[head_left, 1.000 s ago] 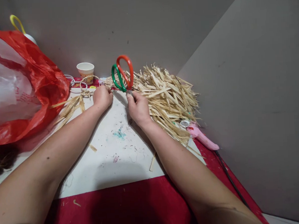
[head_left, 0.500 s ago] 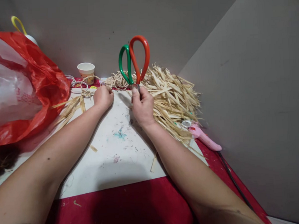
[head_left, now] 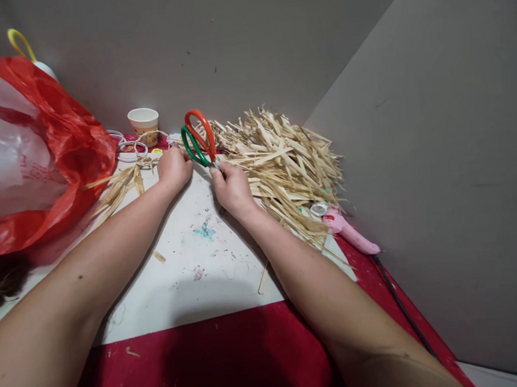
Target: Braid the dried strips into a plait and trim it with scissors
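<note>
My right hand (head_left: 231, 188) is closed round the blade end of a pair of scissors (head_left: 198, 139) with one red and one green loop handle. The handles point up and lean to the left, close to my left hand (head_left: 174, 166). My left hand is a closed fist resting on the white board (head_left: 192, 260), at the edge of a few straw strips (head_left: 120, 186); what it holds is hidden. A big heap of cut straw strips (head_left: 283, 163) lies just right of my right hand.
A red plastic bag (head_left: 44, 153) bulges at the left. A paper cup (head_left: 143, 124) and white rings (head_left: 128, 148) stand at the back by the grey wall. A pink glue gun (head_left: 349, 232) with a black cord lies at the right on the red cloth (head_left: 206, 358).
The scissors were raised upright half a second ago; now they are lowered and tilted left toward my left hand. My right hand has shifted slightly left. My left hand has stayed put.
</note>
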A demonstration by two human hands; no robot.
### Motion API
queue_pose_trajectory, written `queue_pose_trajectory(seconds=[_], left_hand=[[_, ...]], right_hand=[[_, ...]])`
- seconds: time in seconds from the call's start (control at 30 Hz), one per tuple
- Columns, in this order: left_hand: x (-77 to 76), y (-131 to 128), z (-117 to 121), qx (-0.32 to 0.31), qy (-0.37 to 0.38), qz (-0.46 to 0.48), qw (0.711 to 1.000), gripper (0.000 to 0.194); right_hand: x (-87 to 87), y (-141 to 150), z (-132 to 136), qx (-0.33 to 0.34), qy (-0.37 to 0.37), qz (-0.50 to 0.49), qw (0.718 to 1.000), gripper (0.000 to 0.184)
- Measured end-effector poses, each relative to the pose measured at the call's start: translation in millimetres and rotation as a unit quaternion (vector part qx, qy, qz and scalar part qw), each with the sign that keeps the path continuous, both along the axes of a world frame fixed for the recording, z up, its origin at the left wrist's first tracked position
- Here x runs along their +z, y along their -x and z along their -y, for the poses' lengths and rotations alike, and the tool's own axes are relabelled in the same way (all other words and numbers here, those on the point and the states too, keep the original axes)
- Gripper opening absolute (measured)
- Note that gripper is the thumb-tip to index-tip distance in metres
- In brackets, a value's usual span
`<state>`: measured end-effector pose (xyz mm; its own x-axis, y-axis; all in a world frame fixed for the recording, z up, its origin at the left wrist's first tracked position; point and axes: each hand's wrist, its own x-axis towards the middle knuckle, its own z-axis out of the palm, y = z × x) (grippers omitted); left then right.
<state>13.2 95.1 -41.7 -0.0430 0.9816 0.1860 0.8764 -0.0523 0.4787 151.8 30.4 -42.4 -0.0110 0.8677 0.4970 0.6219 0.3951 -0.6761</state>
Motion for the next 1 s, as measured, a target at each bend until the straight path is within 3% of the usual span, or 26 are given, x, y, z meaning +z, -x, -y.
queue_pose_trajectory(seconds=[0.13,0.3,0.47,0.63,0.8,1.0], left_hand=[[-0.1,-0.2,-0.6,-0.003,0.007,-0.001,1.000,0.028],[-0.2,-0.8,-0.6,0.001,0.008,0.003,1.000,0.029],[-0.6,-1.0,-0.1,0.000,0.010,-0.001,1.000,0.030],[-0.7,-1.0,-0.1,-0.001,-0.004,0.002,1.000,0.028],[-0.7,-0.8,-0.3,-0.003,-0.011,0.003,1.000,0.028],[-0.9,-0.5,-0.3,-0.002,-0.015,-0.003,1.000,0.030]], right_hand=[[3.3,-1.2,1.2,-0.019,-0.070,-0.067,0.995,0.023],[-1.0,-3.6,-3.0,-0.008,-0.004,-0.015,1.000,0.021],[0.0,-4.8,-3.5,-0.023,-0.074,-0.073,0.994,0.024],[-3.0,-2.7,-4.6,0.002,0.000,-0.023,1.000,0.021],[0.5,-2.0,-2.4,-0.010,-0.071,-0.072,0.995,0.022],[-2.2,-5.7,-6.2,-0.005,0.007,-0.014,1.000,0.019]])
